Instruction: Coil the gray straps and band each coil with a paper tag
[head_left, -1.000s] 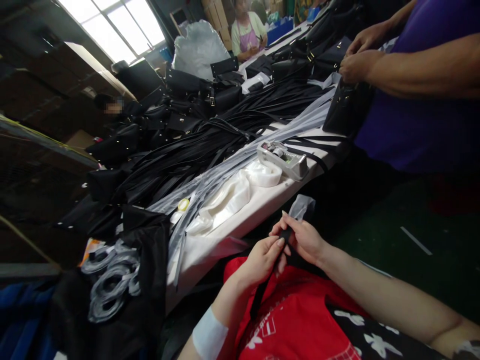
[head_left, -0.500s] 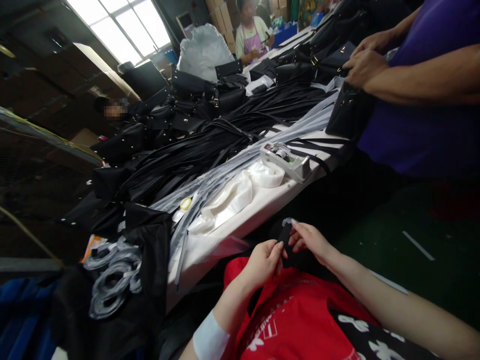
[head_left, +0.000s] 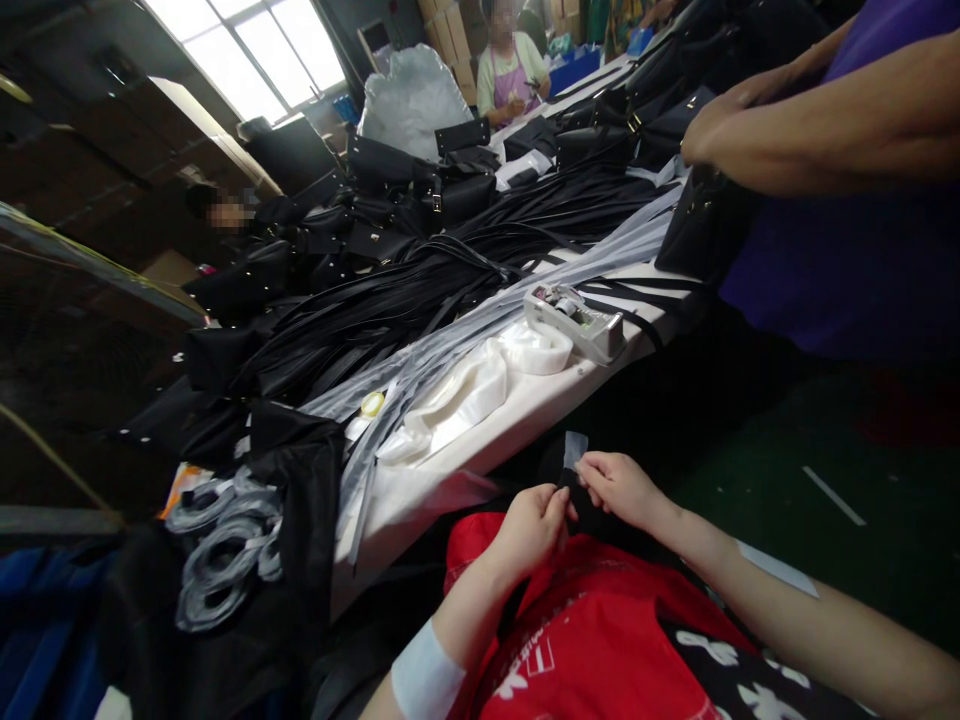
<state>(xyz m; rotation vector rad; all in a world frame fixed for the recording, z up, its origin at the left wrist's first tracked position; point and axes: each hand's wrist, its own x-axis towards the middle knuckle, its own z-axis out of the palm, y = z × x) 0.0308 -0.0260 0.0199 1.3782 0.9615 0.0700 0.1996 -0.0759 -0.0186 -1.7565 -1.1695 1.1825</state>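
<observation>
Close to my lap, my left hand (head_left: 534,528) pinches a black strap (head_left: 568,478) between thumb and fingers. A short piece of translucent plastic film (head_left: 576,447) sticks up at the strap's far end. My right hand (head_left: 616,486) is closed at the lower edge of this film, its fingertips against the strap. Both hands are near each other, off the front edge of the white-covered table (head_left: 480,455). The lower part of the strap is hidden behind my fingers and against the dark background.
On the table lie a white plastic band (head_left: 457,395), a grey tape dispenser (head_left: 574,322), long clear plastic sleeves (head_left: 450,340), black straps (head_left: 405,290) and black bags (head_left: 461,200). Coiled clear tubing (head_left: 225,560) sits at left. A co-worker's arm (head_left: 810,130) reaches over a bag at right.
The film at the strap's end was bunched and now stands up flat. My right hand's fingers have closed in on it. The co-worker's hands at right have shifted over the bag.
</observation>
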